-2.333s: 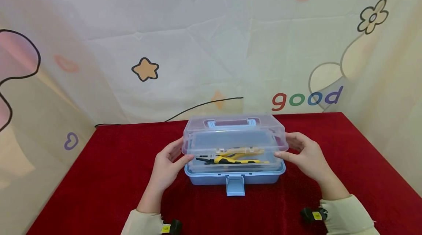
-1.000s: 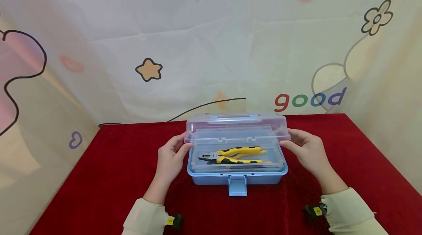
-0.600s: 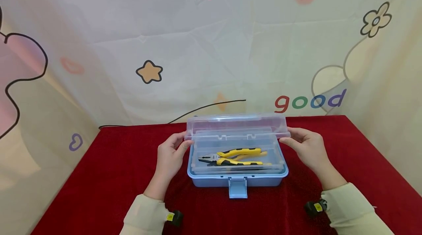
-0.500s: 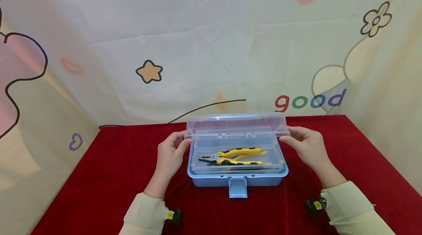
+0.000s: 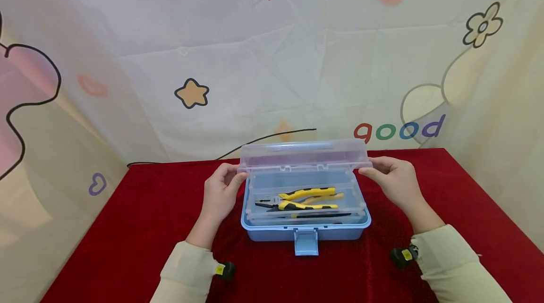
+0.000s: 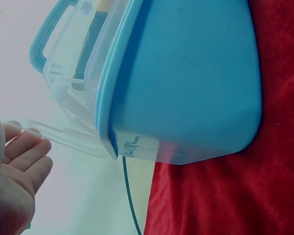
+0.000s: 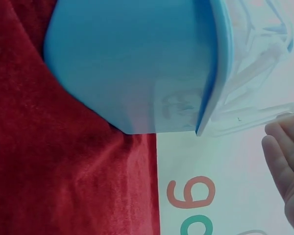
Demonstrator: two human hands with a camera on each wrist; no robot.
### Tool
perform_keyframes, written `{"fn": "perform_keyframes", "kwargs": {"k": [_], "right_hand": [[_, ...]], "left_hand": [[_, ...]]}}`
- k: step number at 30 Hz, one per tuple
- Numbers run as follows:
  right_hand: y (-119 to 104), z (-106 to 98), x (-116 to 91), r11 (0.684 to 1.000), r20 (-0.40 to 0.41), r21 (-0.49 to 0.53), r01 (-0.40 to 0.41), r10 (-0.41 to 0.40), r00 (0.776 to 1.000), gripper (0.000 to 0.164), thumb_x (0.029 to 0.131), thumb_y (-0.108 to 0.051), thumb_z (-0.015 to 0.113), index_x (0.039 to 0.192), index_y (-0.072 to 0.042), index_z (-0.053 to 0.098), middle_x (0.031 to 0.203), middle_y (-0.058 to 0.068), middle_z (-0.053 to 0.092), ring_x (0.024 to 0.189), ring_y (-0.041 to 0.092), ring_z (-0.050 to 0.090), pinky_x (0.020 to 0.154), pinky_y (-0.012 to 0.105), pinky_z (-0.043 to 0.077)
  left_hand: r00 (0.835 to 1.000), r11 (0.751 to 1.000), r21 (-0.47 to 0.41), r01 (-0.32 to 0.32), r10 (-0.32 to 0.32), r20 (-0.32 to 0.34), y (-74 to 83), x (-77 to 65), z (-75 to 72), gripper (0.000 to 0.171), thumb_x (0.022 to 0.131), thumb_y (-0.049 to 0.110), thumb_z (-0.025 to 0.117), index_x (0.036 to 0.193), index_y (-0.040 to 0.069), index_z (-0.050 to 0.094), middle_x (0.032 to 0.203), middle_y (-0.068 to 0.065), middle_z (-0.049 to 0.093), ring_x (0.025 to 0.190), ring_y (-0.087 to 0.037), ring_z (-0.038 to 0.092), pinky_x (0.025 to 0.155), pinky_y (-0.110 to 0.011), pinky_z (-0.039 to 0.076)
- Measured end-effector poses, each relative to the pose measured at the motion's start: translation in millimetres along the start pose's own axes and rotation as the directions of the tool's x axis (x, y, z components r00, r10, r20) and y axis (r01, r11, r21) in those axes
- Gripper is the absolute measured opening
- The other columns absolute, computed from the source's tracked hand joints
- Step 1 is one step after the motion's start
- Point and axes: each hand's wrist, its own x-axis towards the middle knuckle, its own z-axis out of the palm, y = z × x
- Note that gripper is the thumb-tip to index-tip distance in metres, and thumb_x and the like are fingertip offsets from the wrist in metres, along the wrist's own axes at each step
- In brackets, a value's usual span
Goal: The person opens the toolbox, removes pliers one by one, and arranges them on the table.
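Observation:
A light-blue toolbox sits on the red cloth, its clear lid tilted up and back. My left hand grips the lid's left end, thumb at the front edge and fingers behind; the left wrist view shows those fingers along the lid. At the lid's right end, my right hand holds it the same way, with fingers against it in the right wrist view. Pliers with yellow-and-black handles lie in the clear inner tray. Beneath them shows a long dark thin thing.
The blue front latch hangs down, unfastened. A red cloth covers the table, and a printed curtain stands right behind it. In the left wrist view, a blue handle shows inside the box.
Both hands have risen with the lid, which has swung up and back from low over the box. The pliers and tray now show more plainly. The base has stayed in place.

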Motion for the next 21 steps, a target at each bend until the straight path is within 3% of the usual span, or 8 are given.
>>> {"fn": "perform_keyframes", "kwargs": {"k": [5,13,21], "right_hand": [[-2,-2,3,1.0,0.017,-0.003,-0.018,0.018,1.0,0.045,0.086,-0.037,0.067,0.114,-0.002,0.067,0.106,0.018,0.07,0.079,-0.01,0.059,0.07,0.009,0.049],[-5,-4,11,0.998,0.018,-0.041,-0.045,0.046,0.999,0.048,0.086,-0.041,0.065,0.113,-0.001,0.068,0.106,0.019,0.069,0.093,0.028,0.063,0.069,0.012,0.048],[-8,-7,17,0.996,0.053,-0.06,-0.065,0.068,0.996,0.053,0.086,-0.046,0.063,0.113,-0.001,0.068,0.109,0.02,0.069,0.099,0.032,0.061,0.073,0.021,0.049]], "left_hand": [[1.0,1.0,-0.029,0.012,-0.011,0.015,-1.1,2.0,0.2,0.032,0.085,0.03,0.067,0.106,0.007,0.061,0.107,-0.009,0.068,0.099,-0.021,0.067,0.089,-0.038,0.054],[0.998,0.999,0.003,0.051,-0.051,0.043,2.5,9.3,-0.5,0.037,0.088,0.039,0.063,0.109,0.008,0.059,0.111,-0.009,0.066,0.103,-0.022,0.065,0.09,-0.041,0.053],[0.986,0.991,0.035,0.131,-0.134,0.098,5.4,15.4,-4.3,0.041,0.088,0.045,0.06,0.111,0.011,0.056,0.118,-0.008,0.063,0.112,-0.024,0.059,0.095,-0.044,0.05]]}}
